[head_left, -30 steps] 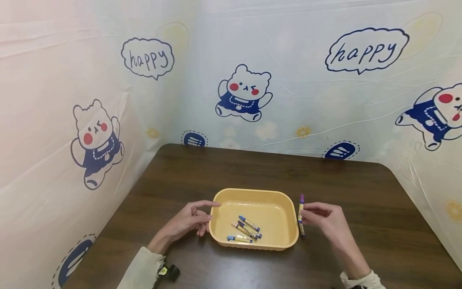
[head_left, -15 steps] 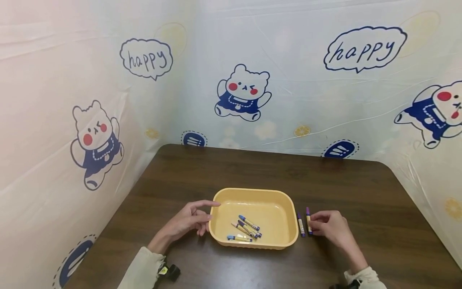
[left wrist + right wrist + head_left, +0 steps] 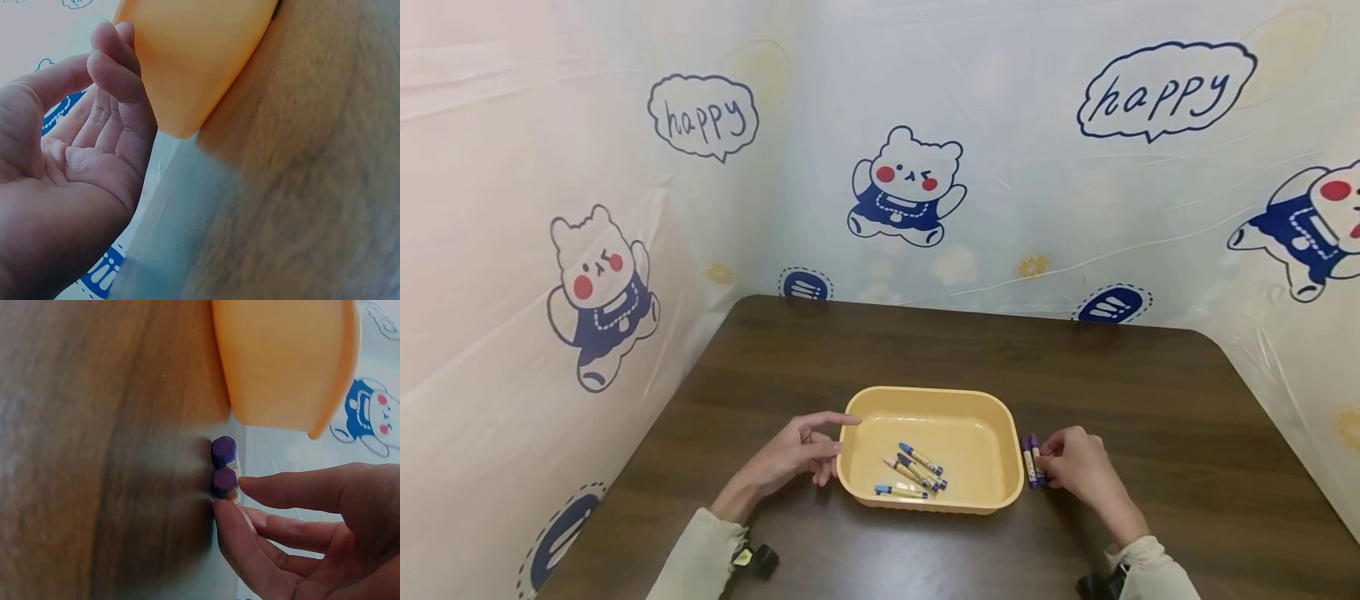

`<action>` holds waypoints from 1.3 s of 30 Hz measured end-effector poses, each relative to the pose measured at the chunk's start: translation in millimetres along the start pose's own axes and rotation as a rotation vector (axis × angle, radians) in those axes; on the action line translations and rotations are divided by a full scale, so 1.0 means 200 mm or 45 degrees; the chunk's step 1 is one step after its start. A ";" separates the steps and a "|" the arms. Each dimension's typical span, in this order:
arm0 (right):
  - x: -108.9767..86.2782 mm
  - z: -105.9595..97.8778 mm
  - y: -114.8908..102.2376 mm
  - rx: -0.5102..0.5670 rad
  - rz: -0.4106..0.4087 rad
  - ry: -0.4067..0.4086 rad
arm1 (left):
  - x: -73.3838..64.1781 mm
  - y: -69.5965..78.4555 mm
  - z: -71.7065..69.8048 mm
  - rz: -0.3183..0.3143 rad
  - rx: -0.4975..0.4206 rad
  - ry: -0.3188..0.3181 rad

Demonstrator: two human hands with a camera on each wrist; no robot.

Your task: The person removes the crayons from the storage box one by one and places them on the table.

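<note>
A yellow plastic tray (image 3: 940, 402) sits on the table with several crayons (image 3: 901, 492) lying on its floor. At its left rim is my left hand (image 3: 793, 454), the index finger stretched over the edge and the thumb by the outer wall. To the right of the tray, two purple crayons lie side by side on the table. The inner one (image 3: 1028, 467) is nearer the tray. My right hand (image 3: 1078, 467) pinches the outer crayon (image 3: 225, 480) between thumb and fingertip, and in the right wrist view the two crayons touch.
The dark wooden table (image 3: 880, 333) has rounded far corners. A printed white curtain (image 3: 910, 83) with bears stands close behind it and along its left side. Wrist-worn devices (image 3: 763, 562) show at both cuffs.
The right hand set the outer purple crayon down to the right of the other, then slid it left against it. The left hand has stayed at the tray rim.
</note>
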State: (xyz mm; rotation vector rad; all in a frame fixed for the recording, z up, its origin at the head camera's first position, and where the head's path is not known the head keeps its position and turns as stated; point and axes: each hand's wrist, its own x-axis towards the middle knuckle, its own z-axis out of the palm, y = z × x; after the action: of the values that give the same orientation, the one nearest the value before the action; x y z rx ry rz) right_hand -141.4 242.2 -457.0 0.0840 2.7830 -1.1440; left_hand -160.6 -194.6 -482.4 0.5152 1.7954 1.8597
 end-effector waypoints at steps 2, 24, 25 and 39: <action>0.00 0.00 -0.01 -0.042 -0.007 0.005 | 0.00 0.00 0.00 0.000 -0.004 0.003; -0.06 -0.02 -0.04 -0.086 -0.018 -0.008 | 0.00 0.00 0.00 0.018 -0.025 -0.013; -0.06 -0.03 -0.04 -0.106 -0.031 0.004 | 0.00 0.00 0.00 0.019 -0.026 -0.014; -0.12 -0.10 -0.25 -0.225 -0.244 0.205 | -0.01 0.00 0.00 0.033 -0.044 -0.025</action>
State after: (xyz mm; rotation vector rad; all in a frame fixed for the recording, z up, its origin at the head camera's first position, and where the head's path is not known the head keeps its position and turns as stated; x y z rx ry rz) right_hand -125.1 220.7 -405.4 -0.1164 3.0786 -0.9612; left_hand -159.6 -196.4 -482.7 0.5452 1.7488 1.8928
